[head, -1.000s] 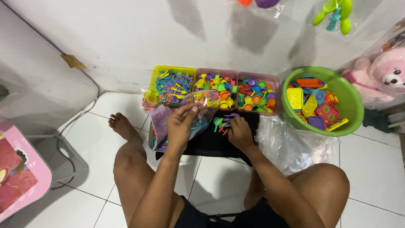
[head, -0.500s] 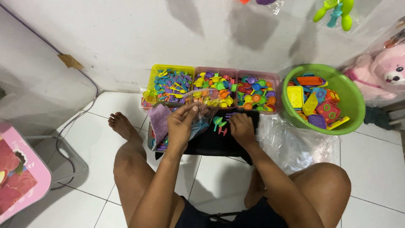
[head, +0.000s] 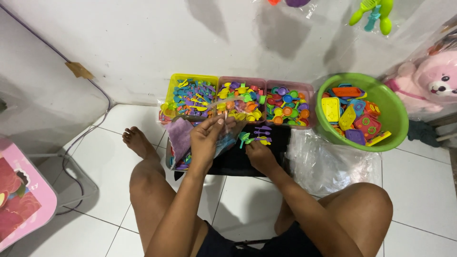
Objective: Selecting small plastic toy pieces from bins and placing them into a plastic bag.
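Behind both hands: toy trays (head: 238, 90) (green basin (head: 390, 119) beside).

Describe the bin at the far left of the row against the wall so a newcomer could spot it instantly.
Start at the white wall and find the row of three small rectangular bins on the floor beside the round green basin. The yellow-green bin sits at the left end, farthest from the basin. Its two neighbours are pink, and its contents are mostly blue and purple pieces.
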